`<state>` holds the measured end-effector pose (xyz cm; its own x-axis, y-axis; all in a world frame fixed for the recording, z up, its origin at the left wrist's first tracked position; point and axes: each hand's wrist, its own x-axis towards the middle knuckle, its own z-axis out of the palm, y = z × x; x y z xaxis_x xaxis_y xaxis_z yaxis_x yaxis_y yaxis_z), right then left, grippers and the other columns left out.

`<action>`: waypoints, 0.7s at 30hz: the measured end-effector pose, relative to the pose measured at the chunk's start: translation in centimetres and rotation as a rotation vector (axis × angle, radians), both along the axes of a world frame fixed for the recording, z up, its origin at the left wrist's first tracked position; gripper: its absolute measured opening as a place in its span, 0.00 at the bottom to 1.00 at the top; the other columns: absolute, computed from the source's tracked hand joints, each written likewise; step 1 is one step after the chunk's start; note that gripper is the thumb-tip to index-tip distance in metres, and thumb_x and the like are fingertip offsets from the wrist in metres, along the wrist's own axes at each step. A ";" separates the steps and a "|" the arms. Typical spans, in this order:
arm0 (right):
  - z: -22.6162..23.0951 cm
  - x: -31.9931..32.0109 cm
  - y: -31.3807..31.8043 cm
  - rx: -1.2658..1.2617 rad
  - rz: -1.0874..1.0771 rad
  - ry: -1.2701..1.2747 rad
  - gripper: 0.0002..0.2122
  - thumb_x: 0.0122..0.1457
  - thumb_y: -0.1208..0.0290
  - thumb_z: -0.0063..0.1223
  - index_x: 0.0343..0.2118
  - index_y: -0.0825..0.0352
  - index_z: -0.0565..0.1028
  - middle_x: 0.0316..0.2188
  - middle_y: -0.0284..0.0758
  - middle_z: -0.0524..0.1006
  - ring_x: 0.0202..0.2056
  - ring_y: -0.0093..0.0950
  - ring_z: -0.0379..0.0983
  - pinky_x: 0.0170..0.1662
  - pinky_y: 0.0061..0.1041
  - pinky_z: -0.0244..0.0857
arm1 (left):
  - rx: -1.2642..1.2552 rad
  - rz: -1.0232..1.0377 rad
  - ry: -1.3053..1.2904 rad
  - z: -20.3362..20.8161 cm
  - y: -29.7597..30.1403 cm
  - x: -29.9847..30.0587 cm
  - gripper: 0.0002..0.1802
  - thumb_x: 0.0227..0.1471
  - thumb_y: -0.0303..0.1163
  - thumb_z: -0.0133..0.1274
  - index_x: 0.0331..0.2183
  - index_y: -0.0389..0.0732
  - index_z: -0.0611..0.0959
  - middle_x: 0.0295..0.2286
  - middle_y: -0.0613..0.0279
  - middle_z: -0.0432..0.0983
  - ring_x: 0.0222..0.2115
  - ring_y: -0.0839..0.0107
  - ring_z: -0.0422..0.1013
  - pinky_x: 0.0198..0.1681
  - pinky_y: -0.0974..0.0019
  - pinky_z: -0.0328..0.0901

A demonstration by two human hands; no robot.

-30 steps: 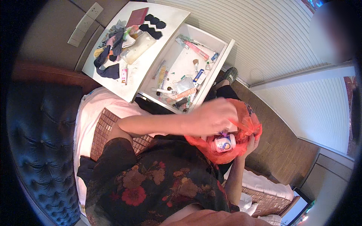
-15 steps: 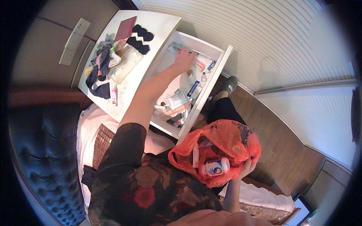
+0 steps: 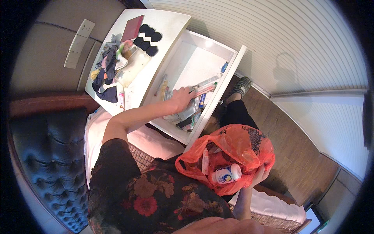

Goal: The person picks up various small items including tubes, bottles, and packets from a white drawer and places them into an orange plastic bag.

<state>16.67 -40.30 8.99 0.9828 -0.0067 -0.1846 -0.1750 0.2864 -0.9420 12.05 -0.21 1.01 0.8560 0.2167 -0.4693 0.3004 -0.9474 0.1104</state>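
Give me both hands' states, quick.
Left hand: in the open drawer, fingers on the tubes; grip cannot be told.
Right hand: closed on the orange bag.

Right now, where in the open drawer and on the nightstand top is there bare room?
The drawer is bare in its far half, beyond the left hand. Tubes crowd its near end. The nightstand top is bare by the black pads; clothes crowd its left.

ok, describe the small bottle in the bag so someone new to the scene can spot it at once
Start at the open white drawer up top, then drop to the orange plastic bag that the right hand holds up from below. The bottle lies on its side at the bag's mouth: stubby, white, with a blue-and-yellow label, unlike the slim pale tube beside it.
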 end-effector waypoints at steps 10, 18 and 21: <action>0.5 0.3 0.8 -0.025 -0.032 -0.027 0.13 0.54 0.78 0.42 0.43 0.70 0.69 0.41 0.32 0.71 0.40 0.24 0.68 0.45 0.25 0.64 | -0.154 0.350 -0.466 -2.8 3.5 -2.0 0.18 0.45 0.41 0.53 0.34 0.38 0.74 0.28 0.51 0.73 0.32 0.56 0.70 0.37 0.56 0.65; 0.8 0.6 1.0 -0.023 0.036 -0.039 0.11 0.54 0.79 0.42 0.41 0.70 0.70 0.39 0.32 0.72 0.39 0.23 0.68 0.44 0.24 0.64 | -0.243 0.487 -0.448 -5.8 4.0 -1.7 0.16 0.45 0.41 0.54 0.28 0.36 0.76 0.24 0.51 0.75 0.28 0.59 0.72 0.32 0.59 0.65; 0.7 0.5 0.9 -0.005 0.031 -0.040 0.12 0.53 0.79 0.42 0.41 0.70 0.71 0.39 0.33 0.72 0.39 0.23 0.68 0.43 0.23 0.64 | -0.507 0.720 -0.289 -5.1 4.9 -1.1 0.15 0.46 0.40 0.53 0.25 0.36 0.77 0.23 0.51 0.75 0.24 0.62 0.72 0.29 0.61 0.65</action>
